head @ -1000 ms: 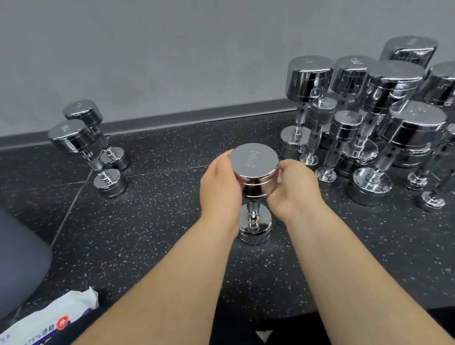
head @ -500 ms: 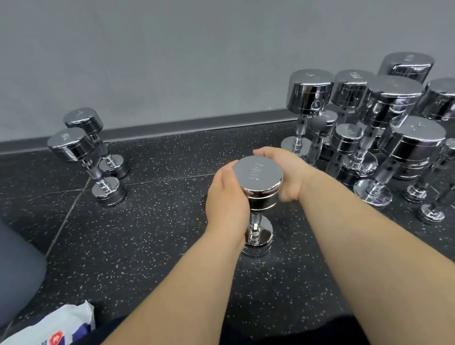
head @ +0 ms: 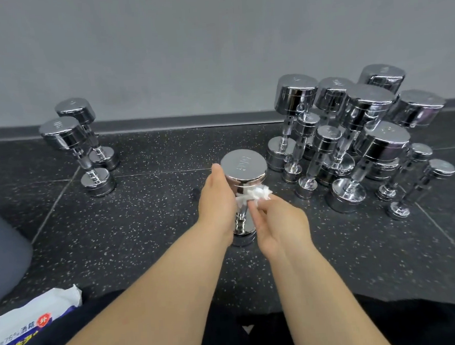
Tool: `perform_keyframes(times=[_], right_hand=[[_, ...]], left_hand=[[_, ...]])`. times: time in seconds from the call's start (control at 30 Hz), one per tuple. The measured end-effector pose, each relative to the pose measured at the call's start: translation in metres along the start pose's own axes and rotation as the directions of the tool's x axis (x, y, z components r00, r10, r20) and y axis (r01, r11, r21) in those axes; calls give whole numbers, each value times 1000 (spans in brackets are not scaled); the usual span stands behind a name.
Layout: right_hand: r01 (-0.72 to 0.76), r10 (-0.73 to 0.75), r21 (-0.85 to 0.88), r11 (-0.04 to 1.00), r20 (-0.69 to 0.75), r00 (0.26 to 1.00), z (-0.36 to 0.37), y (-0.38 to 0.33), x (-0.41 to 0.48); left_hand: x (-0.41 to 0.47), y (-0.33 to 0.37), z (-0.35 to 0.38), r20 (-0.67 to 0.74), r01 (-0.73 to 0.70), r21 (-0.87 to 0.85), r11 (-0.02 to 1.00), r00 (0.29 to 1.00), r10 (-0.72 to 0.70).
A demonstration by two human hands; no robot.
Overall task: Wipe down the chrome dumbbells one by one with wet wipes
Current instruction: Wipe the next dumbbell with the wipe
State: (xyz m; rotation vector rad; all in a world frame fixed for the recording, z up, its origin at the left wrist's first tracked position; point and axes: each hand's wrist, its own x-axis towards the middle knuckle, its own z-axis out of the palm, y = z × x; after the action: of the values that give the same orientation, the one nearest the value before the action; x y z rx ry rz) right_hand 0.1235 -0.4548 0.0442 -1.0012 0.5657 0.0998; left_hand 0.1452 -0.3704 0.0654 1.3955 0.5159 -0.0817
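A chrome dumbbell (head: 243, 167) stands upright on the dark speckled floor in the middle of the view. My left hand (head: 215, 199) grips the left side of its upper head. My right hand (head: 276, 222) pinches a crumpled white wet wipe (head: 254, 194) against the underside of that head, next to the handle. The handle and lower head are partly hidden behind my hands.
Several chrome dumbbells (head: 363, 142) stand clustered at the right. Two more dumbbells (head: 81, 146) stand at the left by the wall skirting. A wet wipe pack (head: 25, 328) lies at the bottom left. A grey rounded object (head: 2, 255) sits at the left edge.
My right hand left the dumbbell's upper head and came down to the near side below it, now pressing the wipe under the head. The left hand kept its hold.
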Motion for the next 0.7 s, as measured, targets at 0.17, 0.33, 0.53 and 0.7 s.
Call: perform_keyframes(times=[0.17,0.33,0.53,0.7], right_hand=[[-24,14,-104,994,-100,995,-1,-3,-6],[-102,73,-325,940,-100,992,-4,-14,-4],[-18,-5,-261,965,-88,996,8,-37,13],[40,-46,-94,995,-55,997,11,-40,24]], left_hand=[[-16,-1,-10,177,254,-138,957,957,-229],[-7,-3,-17,124,322,-192,927,945,-303],[18,23,-17,29,277,-217,936,960,-278],[37,31,-9,-53,-14,86,996,998,19]])
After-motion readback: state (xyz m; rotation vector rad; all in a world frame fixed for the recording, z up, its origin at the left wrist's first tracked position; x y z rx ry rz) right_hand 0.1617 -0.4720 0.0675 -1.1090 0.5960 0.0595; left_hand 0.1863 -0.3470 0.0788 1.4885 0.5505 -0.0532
